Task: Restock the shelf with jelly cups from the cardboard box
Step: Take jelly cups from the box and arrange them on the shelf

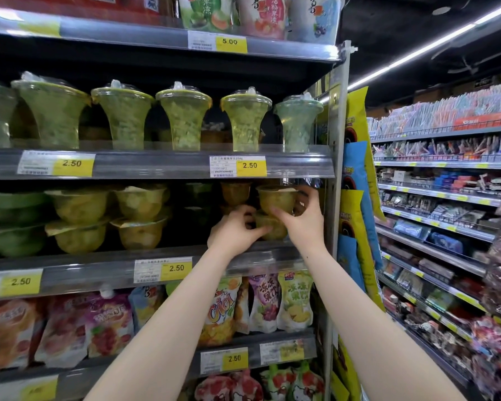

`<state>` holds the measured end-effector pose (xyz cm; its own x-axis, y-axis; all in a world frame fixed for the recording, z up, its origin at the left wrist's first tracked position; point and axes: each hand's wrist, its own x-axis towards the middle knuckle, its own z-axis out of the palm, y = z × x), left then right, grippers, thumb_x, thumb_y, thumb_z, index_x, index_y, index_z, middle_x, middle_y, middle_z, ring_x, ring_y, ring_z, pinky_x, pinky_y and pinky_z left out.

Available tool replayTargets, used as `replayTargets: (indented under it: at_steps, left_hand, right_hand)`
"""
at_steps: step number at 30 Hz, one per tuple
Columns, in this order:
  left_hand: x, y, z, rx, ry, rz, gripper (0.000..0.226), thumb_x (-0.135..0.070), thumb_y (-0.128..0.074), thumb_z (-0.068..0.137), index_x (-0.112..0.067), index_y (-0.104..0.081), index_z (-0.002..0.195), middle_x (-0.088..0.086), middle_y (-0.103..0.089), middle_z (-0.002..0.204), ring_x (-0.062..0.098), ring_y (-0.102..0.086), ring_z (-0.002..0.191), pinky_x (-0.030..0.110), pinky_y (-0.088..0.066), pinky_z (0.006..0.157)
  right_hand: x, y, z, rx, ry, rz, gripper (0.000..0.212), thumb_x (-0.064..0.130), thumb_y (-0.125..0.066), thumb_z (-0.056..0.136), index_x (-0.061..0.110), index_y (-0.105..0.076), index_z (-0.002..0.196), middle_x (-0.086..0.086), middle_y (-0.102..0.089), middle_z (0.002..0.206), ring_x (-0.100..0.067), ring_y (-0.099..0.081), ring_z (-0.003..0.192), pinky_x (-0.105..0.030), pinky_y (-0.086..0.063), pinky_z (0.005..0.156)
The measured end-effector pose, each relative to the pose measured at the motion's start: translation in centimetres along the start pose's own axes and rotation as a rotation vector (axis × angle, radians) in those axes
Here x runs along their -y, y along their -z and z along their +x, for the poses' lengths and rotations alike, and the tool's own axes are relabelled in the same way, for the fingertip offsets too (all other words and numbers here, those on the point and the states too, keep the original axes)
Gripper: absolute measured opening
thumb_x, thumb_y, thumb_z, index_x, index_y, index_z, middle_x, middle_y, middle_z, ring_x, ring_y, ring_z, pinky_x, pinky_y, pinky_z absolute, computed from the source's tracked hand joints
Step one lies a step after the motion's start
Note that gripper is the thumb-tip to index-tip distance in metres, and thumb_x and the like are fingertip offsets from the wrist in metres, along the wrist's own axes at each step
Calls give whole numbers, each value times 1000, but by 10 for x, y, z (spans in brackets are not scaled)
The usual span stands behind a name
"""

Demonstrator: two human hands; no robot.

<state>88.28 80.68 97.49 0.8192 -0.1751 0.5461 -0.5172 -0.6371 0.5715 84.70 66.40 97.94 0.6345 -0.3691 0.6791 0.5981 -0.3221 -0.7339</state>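
- I'm in a shop aisle, facing a tall shelf unit; a second aisle of goods runs off to the right, and the cardboard box is nowhere in my view.
- The jelly cups sit on the third shelf down, stacked two high in columns. At the right end, my right hand grasps the upper cup, fingers curled round its far side. My left hand pinches the lower cup beneath it, fingertips on its left flank.
- First risk, as I judge it: the upper cup looks only loosely seated on the lower one. If I let go before its base settles flat on the lid below, it could tip forward over the shelf lip and fall.
- Second: the headroom is tight. The price rail of the shelf above hangs just over the upper cup's rim, so lifting to adjust could knock the cup against it and pull it from my grip.
- Third: another stacked pair stands just beside my left hand, further back. Nudging it while I withdraw could topple that column into the neighbours.
- Fourth: the foil lids look thin; squeezing hard to steady the stack might dent a cup or split a seal.
- The metal upright sits close by my right hand, leaving little room to slip my fingers out cleanly.
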Motion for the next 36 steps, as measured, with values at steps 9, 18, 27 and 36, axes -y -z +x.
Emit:
replayTargets:
  at_steps: [9,18,27,36]
  left_hand:
    - [5,4,-15,-16,-104,182,77,-63,-56,79,-29,-29,142,-6,-58,129,20,-56,114,36,-51,87]
    - [79,35,-56,-320,-452,798,42,-41,-38,87,-13,-69,88,4,-70,77,26,-63,71,33,-46,62]
    - [84,40,-59,-358,-460,760,33,-36,-43,86,-13,-67,82,4,-67,76,27,-61,71,33,-44,61]
    - [86,40,-57,-358,-446,750,34,-35,-44,85,-13,-68,87,4,-68,78,25,-61,74,33,-44,63]
  right_hand:
    - [3,6,-20,40,3,-85,61,29,-63,88,16,-35,140,0,-45,139,-12,-42,128,-30,-34,108]
    - [-7,9,-58,217,362,-1009,58,46,-19,90,21,-47,135,-6,-47,138,-27,-40,128,-46,-33,105]
    - [-10,-7,-27,313,194,-1001,63,44,-16,85,21,-44,136,-5,-40,145,-25,-31,135,-45,-29,108]
    - [-17,-14,2,485,0,-993,52,47,-24,96,34,-22,147,4,-14,158,-20,-19,143,-45,-19,115]
